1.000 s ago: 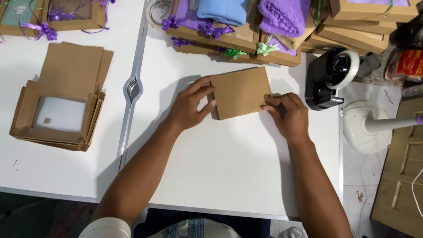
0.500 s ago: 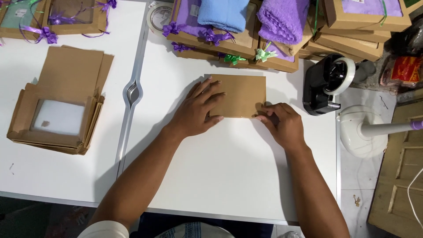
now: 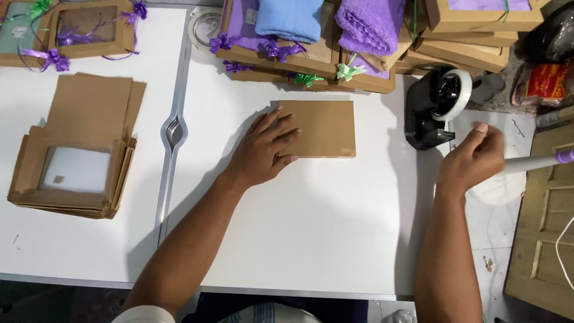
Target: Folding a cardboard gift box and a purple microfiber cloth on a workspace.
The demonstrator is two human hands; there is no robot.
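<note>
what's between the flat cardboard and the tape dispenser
Only bare white table lies between the cardboard and the tape dispenser, seen in the head view.

Folded cardboard box [image 3: 323, 128]: plain brown, no pattern. Table [image 3: 311, 239]: white. Tape dispenser [image 3: 431, 107]: black, roll off-white. Stack of flat window boxes [image 3: 72, 161]: brown, window panel pale. Folded towels on upper boxes: light blue towel [image 3: 290, 18], purple towel [image 3: 371, 24], looped texture. Ribbon bows: purple bow [image 3: 54, 58], green bow [image 3: 348, 72]. Red packet [image 3: 544, 84] at right edge. Door panel [image 3: 547, 239]: tan wood.
</note>
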